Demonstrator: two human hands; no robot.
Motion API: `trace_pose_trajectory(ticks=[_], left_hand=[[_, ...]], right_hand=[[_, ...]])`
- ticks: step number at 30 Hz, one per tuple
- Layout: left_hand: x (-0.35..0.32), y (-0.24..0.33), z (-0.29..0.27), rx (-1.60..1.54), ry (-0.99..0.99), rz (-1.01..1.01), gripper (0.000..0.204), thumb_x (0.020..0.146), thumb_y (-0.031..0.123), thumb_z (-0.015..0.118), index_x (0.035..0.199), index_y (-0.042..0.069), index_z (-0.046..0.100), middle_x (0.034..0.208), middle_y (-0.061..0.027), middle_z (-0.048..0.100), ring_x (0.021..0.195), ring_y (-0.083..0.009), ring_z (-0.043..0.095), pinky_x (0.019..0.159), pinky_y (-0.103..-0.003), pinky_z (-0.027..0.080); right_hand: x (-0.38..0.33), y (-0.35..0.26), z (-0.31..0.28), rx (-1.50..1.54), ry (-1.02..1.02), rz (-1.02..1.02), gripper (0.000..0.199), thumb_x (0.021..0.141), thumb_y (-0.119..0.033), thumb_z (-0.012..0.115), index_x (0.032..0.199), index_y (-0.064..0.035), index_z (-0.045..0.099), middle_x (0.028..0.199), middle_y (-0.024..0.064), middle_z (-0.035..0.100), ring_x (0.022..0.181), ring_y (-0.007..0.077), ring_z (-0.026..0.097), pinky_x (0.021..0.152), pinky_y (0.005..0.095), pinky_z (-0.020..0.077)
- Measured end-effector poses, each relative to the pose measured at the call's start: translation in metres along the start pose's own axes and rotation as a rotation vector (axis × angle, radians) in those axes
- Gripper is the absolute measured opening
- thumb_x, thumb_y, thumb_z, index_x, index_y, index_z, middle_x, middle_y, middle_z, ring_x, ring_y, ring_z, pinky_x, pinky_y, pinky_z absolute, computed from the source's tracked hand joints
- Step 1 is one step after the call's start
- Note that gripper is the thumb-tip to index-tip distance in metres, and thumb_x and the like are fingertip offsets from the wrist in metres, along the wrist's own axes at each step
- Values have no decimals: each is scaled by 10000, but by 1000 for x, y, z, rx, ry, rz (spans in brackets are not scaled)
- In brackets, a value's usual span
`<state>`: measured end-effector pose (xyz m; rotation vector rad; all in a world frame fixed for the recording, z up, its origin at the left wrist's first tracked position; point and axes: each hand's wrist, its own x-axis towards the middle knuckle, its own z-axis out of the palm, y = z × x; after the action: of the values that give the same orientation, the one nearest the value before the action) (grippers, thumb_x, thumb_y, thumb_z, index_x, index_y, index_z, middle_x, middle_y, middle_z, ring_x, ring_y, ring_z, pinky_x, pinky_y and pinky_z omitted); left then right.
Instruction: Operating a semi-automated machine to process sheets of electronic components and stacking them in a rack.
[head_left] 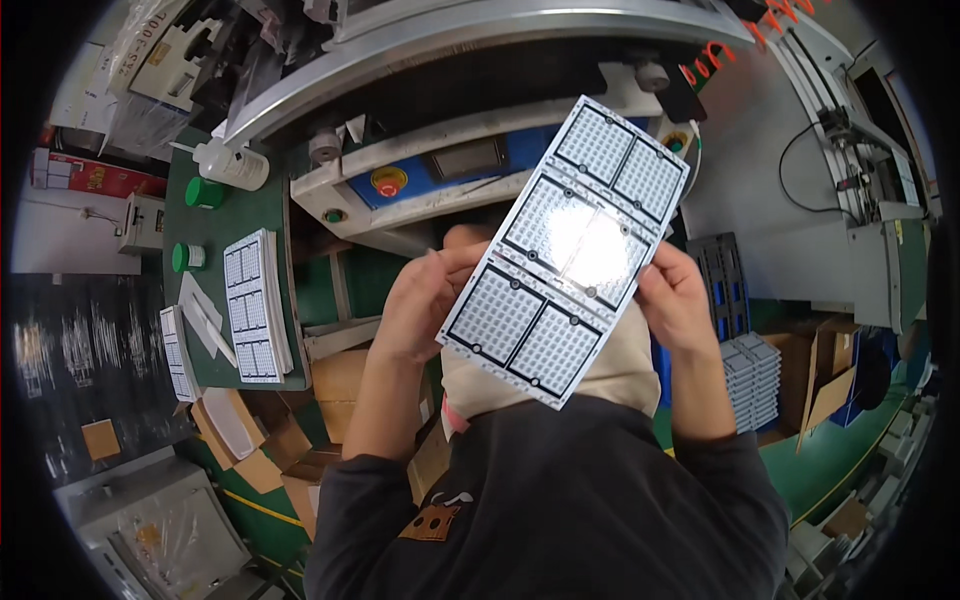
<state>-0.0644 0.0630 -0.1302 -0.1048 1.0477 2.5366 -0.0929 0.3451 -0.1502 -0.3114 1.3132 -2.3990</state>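
Observation:
A long white circuit board panel [480,325], printed with black-outlined blocks of small pads, is held up tilted over my lap. Bright glare covers its middle. My left hand [415,297] grips its left edge, with some fingertips hidden behind the board. At the opposite long edge, my right hand [677,290] pinches it between thumb and fingers. A stack of similar panels [256,305] lies on the green table to my left, and more stacked panels [750,375] stand low on my right.
Ahead stands a machine with a blue control panel and a red emergency button [388,181]. A white squeeze bottle [232,163] and green-lidded jars [204,193] occupy the green table [215,372]. Cardboard boxes [240,435] sit lower left; another box [825,380] is at right.

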Motion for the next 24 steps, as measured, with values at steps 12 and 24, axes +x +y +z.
trace_pose_trajectory(ticks=[12,24], left_hand=[[-9,-36,48,271,-31,228,419,984,159,491,1334,-68,450,1179,-111,621,1017,-128,612,879,-245,479],[-24,-38,49,202,-33,204,429,990,154,478,1347,-76,425,1208,-126,603,1051,-131,598,895,-250,471]], right_hand=[[-11,1,11,31,236,-63,439,1019,-274,384,1316,44,444,673,-72,489,547,-20,366,561,141,388],[-14,-3,25,9,270,-51,416,1014,-282,403,1265,40,483,636,-78,449,524,-16,366,545,146,384]])
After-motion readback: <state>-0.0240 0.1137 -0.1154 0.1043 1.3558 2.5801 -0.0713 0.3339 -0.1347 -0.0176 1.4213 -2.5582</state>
